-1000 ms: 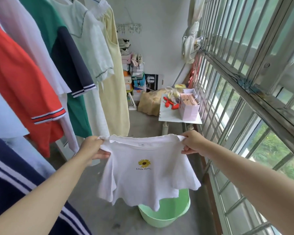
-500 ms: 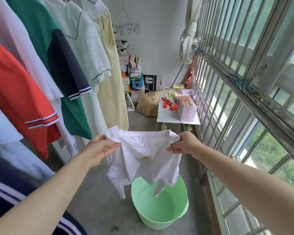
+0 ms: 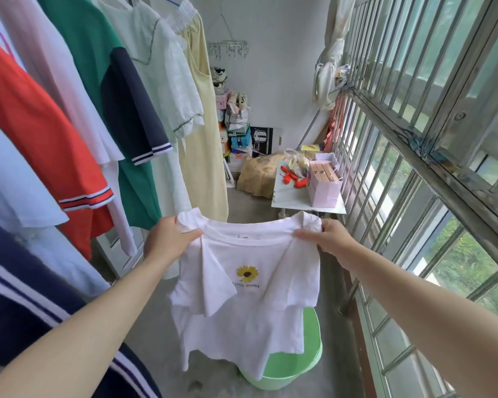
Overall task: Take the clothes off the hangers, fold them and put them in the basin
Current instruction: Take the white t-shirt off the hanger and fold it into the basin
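Shirt [image 3: 250, 311] respread since half-second prior, sleeves turned in | left hand [image 3: 167, 239] and right hand [image 3: 331, 237] each pinched a shoulder | folding incomplete; basin [image 3: 311, 346] waited below.

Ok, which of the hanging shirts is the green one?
The green shirt with the dark blue sleeve, hanging between a pale pink shirt and a white blouse; no other hanging one is green.

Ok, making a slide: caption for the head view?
Left hand and right hand hold a T-shirt above the basin.
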